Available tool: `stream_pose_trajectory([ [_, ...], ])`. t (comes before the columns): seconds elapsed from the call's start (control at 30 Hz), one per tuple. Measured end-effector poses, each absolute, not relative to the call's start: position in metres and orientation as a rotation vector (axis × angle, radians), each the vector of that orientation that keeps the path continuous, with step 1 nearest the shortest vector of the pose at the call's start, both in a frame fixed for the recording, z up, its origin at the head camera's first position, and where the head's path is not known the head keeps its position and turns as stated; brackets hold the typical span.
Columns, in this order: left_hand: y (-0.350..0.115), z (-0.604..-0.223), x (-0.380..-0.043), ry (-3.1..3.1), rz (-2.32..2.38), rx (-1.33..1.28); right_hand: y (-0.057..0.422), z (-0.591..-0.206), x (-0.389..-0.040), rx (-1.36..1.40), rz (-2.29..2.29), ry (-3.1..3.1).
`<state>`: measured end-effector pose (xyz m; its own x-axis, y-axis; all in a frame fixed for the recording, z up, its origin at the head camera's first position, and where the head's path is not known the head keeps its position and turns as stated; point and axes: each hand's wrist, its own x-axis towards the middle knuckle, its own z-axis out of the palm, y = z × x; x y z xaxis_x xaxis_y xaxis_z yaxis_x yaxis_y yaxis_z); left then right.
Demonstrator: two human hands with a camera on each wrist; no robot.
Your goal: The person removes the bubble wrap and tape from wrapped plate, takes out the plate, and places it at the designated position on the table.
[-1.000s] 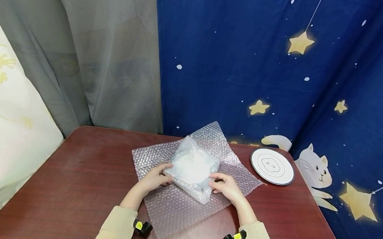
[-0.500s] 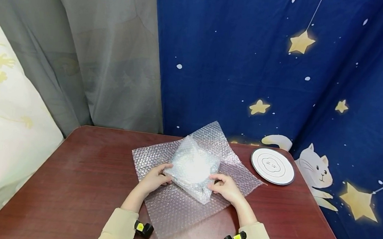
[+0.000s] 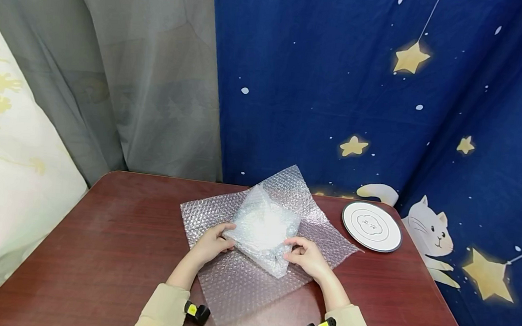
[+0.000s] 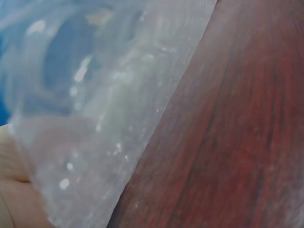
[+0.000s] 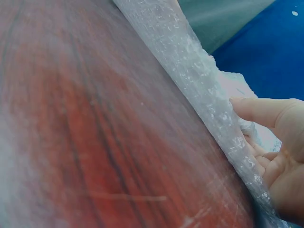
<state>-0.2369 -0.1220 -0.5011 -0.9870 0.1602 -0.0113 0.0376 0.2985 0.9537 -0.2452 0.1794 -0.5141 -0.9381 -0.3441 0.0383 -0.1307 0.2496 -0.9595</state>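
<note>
In the head view a bundle wrapped in bubble wrap lies on a larger flat sheet of bubble wrap. Glare whitens the bundle's top, and its contents are hidden. My left hand grips its left edge, thumb nearer me and fingers curled. At the right edge my right hand pinches it between thumb and forefinger. The right wrist view shows the right hand with its fingers behind the sheet's edge. Clear wrap fills much of the left wrist view and overlaps the left hand.
A white plate with a dark rim and a drawn pattern lies at the back right of the reddish-brown table. Behind the table hang a grey curtain and a blue star-patterned curtain.
</note>
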Motion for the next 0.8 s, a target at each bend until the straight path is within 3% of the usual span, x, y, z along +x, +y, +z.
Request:
stream_pose_trajectory([
  [0.4,-0.121,-0.500,-0.236,2.459,1.787,0.168,0.175,-0.513,-0.241,-0.429,-1.834,2.371],
  [0.8,-0.119,-0.505,-0.239,2.442,1.857,0.122,0.168,-0.482,-0.224,-0.454,-1.815,2.363],
])
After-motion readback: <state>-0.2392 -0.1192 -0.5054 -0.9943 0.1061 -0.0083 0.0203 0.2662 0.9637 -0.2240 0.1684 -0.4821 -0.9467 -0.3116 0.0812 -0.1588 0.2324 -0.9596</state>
